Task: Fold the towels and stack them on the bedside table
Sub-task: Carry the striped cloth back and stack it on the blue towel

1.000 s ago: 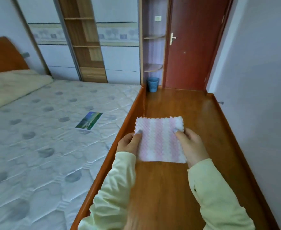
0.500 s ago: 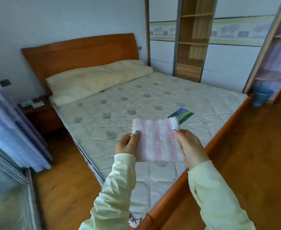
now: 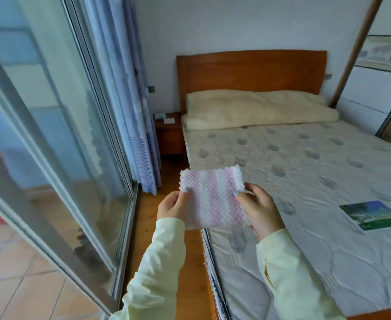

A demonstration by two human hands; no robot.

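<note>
A person holds a small folded towel up in the air, over the near corner of the bed. The left hand pinches its left edge and the right hand pinches its right edge, each grip closed on the cloth. The towel is bumpy, square, pink and white. A thin strip of wood floor runs between the bed and the glass door to the little brown desk by the headboard.

Wooden bed beside blue curtain and glass sliding door.
</note>
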